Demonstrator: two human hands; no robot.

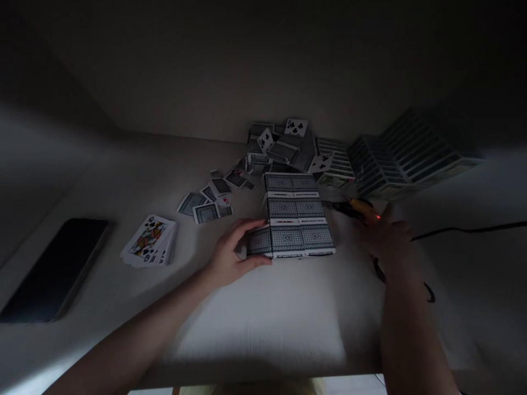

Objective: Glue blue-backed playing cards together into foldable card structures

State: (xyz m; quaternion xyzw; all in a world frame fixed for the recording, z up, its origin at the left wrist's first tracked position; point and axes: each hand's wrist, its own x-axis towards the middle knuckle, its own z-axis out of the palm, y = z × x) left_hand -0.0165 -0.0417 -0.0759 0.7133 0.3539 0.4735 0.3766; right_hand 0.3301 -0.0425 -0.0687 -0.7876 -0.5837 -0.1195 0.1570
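Between the thumb and fingers of my left hand (233,252) is a playing card (259,242), back side up, gripped by its opposite edges. It sits against the left side of a block of cards (296,208), whose top shows rows of patterned card backs. To the right of that block lies an orange and black glue gun (360,208) with a small red light and a black cord. My right hand (387,236) is at its rear end, blurred, so whether the fingers close on it is unclear.
Loose cards (209,200) lie scattered left of the block, with a messy card pile (282,145) behind it. Tiered card structures (405,156) stand at the back right. A card stack (150,241) and a dark phone (55,269) are on the left. A cord (469,229) runs right.
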